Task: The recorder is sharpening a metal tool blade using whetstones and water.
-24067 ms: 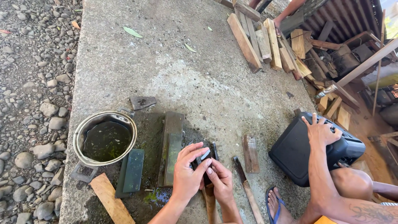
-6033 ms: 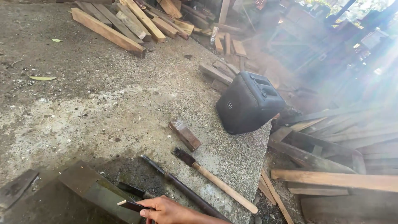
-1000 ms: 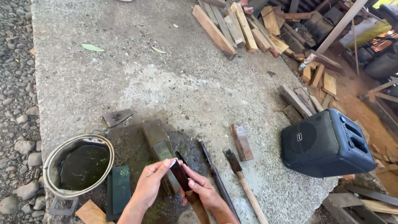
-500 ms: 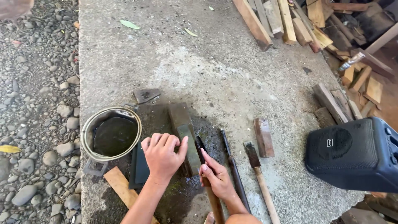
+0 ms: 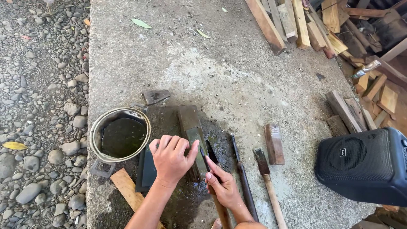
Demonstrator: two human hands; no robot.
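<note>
Now both hands (image 5: 171, 159) press a blade (image 5: 202, 153) on the whetstone (image 5: 189, 121).

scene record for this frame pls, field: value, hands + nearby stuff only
surface: wet concrete slab, gravel on its left
left hand: palm down, its fingers pressing on the long grey sharpening stone
right hand: grips a wooden-handled blade laid against the stone's right edge
pot: round metal, holds dark water, left of the stone
dark flat stone: partly under the left hand
beside the right hand: dark metal rod, wooden-handled tool, small wooden block
speaker: black, far right
planks: stacked, top right
</note>
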